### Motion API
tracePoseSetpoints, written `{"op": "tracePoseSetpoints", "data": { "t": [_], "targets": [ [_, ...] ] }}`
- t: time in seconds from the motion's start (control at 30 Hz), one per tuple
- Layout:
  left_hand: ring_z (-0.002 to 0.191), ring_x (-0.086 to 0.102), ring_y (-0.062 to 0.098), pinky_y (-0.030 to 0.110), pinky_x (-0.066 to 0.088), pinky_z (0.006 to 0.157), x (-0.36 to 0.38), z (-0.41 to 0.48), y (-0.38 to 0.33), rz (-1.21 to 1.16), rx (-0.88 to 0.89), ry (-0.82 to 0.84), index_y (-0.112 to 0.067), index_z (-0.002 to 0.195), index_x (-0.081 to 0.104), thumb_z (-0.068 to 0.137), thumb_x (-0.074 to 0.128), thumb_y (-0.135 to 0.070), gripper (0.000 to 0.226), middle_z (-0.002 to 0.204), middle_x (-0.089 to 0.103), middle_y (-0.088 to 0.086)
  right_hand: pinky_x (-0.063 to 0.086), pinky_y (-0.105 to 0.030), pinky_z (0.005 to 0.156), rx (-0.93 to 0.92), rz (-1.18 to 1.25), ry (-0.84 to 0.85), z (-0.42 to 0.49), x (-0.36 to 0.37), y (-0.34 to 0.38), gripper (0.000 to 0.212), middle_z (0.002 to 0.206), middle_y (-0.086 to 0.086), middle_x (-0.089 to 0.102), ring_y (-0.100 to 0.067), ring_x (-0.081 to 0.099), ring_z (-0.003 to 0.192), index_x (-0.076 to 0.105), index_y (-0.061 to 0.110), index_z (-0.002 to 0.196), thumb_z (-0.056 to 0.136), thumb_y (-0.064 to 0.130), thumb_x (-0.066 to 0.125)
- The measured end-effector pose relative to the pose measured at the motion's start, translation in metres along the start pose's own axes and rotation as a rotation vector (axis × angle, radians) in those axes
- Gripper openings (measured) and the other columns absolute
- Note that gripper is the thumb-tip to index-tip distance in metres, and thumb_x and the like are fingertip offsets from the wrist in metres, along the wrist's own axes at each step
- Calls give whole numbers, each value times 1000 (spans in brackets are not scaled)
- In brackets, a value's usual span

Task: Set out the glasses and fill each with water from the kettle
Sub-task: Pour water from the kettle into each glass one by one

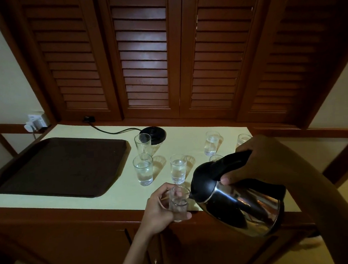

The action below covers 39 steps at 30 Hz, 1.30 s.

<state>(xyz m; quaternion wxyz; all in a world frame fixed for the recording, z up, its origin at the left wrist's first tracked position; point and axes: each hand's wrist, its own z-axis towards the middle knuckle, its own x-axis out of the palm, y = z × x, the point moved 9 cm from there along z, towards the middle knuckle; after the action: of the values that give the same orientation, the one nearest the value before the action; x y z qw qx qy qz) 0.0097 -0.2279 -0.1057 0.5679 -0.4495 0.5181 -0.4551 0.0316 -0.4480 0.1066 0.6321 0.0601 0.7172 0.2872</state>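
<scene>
Head view: in the lower middle of the frame the left hand (pixel 159 206) wraps its grip round a small glass (pixel 178 205), thumb on the near side and fingers curled behind, holding it over the front edge of the table (pixel 115 194). Some water sits low in the glass. Its rim meets the spout of the kettle (pixel 240 201), which tilts toward it from the right. The right hand (pixel 250 162) closes its grip round the kettle's black handle, thumb underneath. Just behind stands a filled glass (pixel 178 169), a second filled glass (pixel 143 171) to its left, and farther back an empty glass (pixel 143 144) in front of the black kettle base (pixel 154 134). Toward the right of the table stand a third filled glass (pixel 211 142) and a far glass (pixel 243 138) partly hidden by the right hand. A dark tray (pixel 59 167) lies on the table at left
</scene>
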Motion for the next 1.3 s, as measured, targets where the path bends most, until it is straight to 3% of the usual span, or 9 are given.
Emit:
{"op": "tracePoseSetpoints", "data": {
  "t": [0.2, 0.47, 0.63, 0.73, 0.9, 1.0, 1.17, 1.3],
  "targets": [
    [87, 73, 9, 21, 54, 71, 1, 0, 2, -30, -13, 7, -9, 100, 67, 49, 102, 0, 62, 92, 75, 0, 44, -23, 54, -2, -18, -1, 1, 1, -1, 47, 47, 13, 62, -8, 62, 52, 64, 23, 52, 48, 63, 88],
    [87, 73, 10, 22, 55, 73, -1, -1, 5, -44, -14, -5, -2, 102, 66, 49, 101, 3, 64, 96, 75, 13, 40, -21, 52, 16, -18, -14, -1, 0, 3, 45, 45, 15, 61, -5, 58, 48, 62, 25, 49, 48, 60, 90],
    [89, 74, 13, 26, 57, 75, -3, -1, 4, -22, -10, 6, -5, 105, 67, 49, 103, -3, 67, 99, 76, 13, 40, -22, 53, 14, -2, 11, -2, 3, 5, 30, 46, 21, 61, -5, 58, 49, 64, 44, 47, 48, 60, 89],
    [86, 73, 10, 23, 56, 74, -3, -1, 3, -5, -20, 2, -8, 104, 68, 49, 103, -2, 65, 95, 77, 7, 39, -21, 52, 2, 7, 7, -2, 4, 5, 30, 44, 22, 59, -4, 56, 48, 64, 44, 46, 50, 58, 90],
    [89, 75, 14, 26, 58, 77, -3, -1, 2, 4, -29, 11, -13, 103, 69, 49, 103, -3, 64, 96, 79, 2, 41, -23, 54, 13, -21, -19, 0, 1, 0, 44, 47, 15, 63, -8, 61, 52, 63, 24, 50, 49, 59, 90],
    [89, 75, 15, 30, 58, 78, -4, -1, 2, 10, -31, 11, -13, 103, 69, 49, 103, -5, 64, 98, 79, 6, 44, -25, 56, 23, -47, -23, 0, 1, -2, 48, 55, 4, 63, -11, 63, 56, 66, 21, 56, 48, 63, 87],
    [93, 75, 16, 29, 58, 80, -5, -2, -2, 27, -32, 4, -18, 103, 71, 48, 104, -10, 64, 99, 79, 1, 45, -24, 56, 95, -21, -52, -4, -3, -14, 45, 60, 3, 66, -11, 64, 57, 66, 21, 58, 49, 60, 88],
    [94, 75, 14, 31, 59, 80, -6, 3, -4, 30, -27, -11, -20, 101, 71, 45, 105, -13, 66, 99, 79, -1, 45, -25, 56, 194, 175, -93, -14, -4, -37, 45, 53, 5, 69, -11, 66, 53, 73, 14, 64, 47, 51, 91]
  ]
}}
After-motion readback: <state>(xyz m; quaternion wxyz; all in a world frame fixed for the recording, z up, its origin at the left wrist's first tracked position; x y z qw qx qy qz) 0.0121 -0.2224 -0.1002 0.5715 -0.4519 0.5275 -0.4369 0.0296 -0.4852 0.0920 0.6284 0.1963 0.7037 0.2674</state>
